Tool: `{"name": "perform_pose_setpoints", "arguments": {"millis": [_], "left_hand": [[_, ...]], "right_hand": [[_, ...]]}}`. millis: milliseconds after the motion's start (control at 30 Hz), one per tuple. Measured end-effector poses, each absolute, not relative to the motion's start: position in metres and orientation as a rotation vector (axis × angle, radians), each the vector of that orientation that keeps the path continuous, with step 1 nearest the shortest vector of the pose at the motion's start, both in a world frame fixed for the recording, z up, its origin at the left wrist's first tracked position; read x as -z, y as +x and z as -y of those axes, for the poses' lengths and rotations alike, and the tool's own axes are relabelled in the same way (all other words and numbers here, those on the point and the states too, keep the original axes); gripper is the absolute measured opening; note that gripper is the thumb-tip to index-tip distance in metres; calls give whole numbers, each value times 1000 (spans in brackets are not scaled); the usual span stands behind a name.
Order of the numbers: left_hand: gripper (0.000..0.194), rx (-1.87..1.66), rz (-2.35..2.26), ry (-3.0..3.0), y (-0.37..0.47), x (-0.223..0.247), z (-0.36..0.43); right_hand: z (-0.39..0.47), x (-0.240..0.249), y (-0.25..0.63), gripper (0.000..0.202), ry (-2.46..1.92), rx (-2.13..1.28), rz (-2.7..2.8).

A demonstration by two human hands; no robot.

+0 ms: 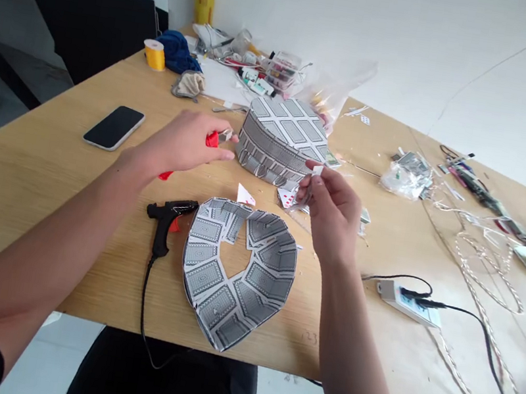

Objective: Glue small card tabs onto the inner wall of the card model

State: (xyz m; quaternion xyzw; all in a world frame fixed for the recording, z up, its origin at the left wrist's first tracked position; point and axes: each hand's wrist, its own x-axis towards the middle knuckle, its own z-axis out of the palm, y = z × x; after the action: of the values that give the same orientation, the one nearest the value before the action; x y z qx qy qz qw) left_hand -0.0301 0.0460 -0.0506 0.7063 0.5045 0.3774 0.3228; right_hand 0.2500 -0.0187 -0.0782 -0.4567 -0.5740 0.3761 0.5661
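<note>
My left hand (186, 141) is closed around a red-handled metal tool (213, 140); its short metal end shows by the fingertips, and its exact kind is hidden by my fingers. My right hand (335, 202) pinches a small white piece of card (318, 170). Between and below my hands lies an open heart-shaped box body (205, 274) made of grey-patterned playing cards, with a gap in its bottom. Behind it stands a second box (270, 151) covered in the same cards, its top closed. A few loose playing cards (245, 195) lie between the two.
A black hot glue gun (166, 222) lies left of the open box, its cord running off the front edge. A phone (114, 127) rests at left. At right are a power strip (408, 303), rope (487, 259) and a plastic bag (407, 174). Clutter lines the wall.
</note>
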Motion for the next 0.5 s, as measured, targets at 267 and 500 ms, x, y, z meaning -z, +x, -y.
{"name": "perform_pose_setpoints", "arguments": {"millis": [267,500], "left_hand": [[35,-699,-1228,1907,-28,61,-11],[28,-552,-1325,1861,-46,86,7]], "right_hand": [[52,109,261,30,-1052,-1208,1219],[64,120,262,35,-1091,-1225,1198]]}}
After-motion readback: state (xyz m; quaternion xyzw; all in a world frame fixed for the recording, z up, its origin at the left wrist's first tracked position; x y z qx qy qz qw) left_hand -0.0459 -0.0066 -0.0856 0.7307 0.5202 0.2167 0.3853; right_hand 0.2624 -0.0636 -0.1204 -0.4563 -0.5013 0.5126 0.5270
